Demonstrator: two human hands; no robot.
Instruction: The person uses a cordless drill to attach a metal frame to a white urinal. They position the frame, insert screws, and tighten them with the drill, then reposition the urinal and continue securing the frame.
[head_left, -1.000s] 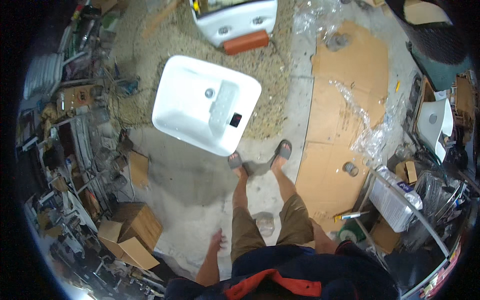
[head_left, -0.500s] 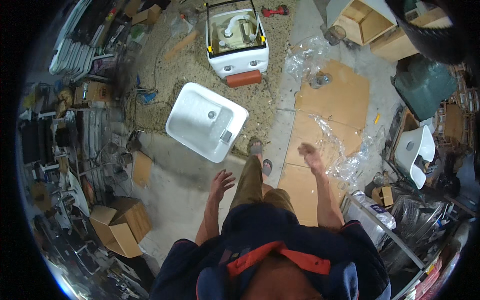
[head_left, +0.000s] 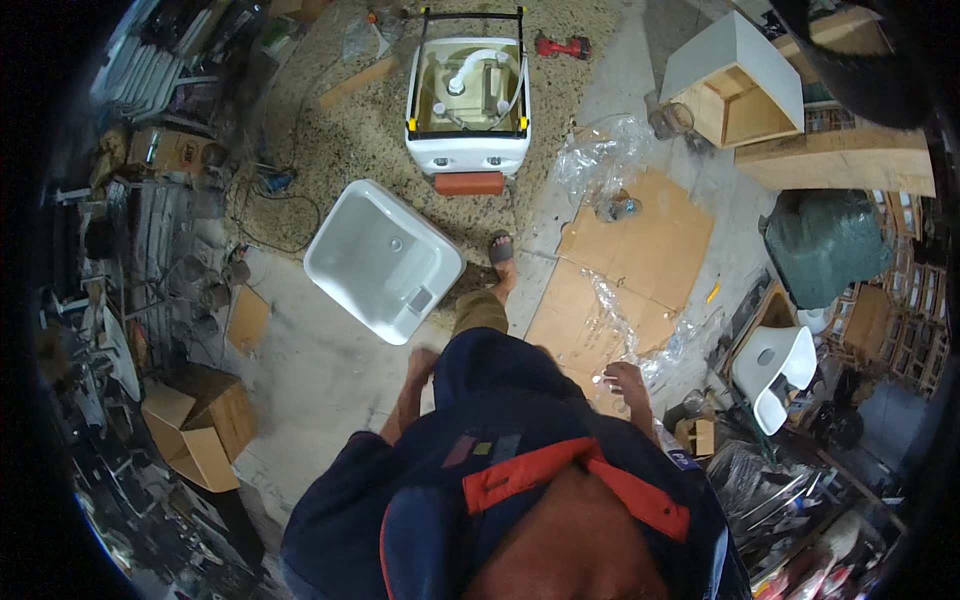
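Note:
My left hand (head_left: 422,362) hangs beside my hip, just below the near corner of a white basin (head_left: 350,255). That hand is smeared by motion and its fingers cannot be made out. The basin rests on the floor, with a round drain and a small rectangular fitting inside it; neither hand touches it. Over the cardboard on the right, my right hand (head_left: 627,382) is held with fingers apart and nothing in them. Ahead of me stands a white tub-like base (head_left: 468,155) with a black frame, white pipes inside and a reddish-brown roller at its front.
A red power drill (head_left: 563,46) lies beside the base. Flattened cardboard (head_left: 640,240) and clear plastic wrap (head_left: 605,150) cover the floor at right. An open carton (head_left: 215,455) stands at left near crowded shelving. A wooden cabinet (head_left: 735,85) and a white plastic shell (head_left: 770,365) sit at right.
My body has leaned and stepped forward, covering more of the floor. Both hands have drawn back toward my sides. The basin and base appear shifted with the view.

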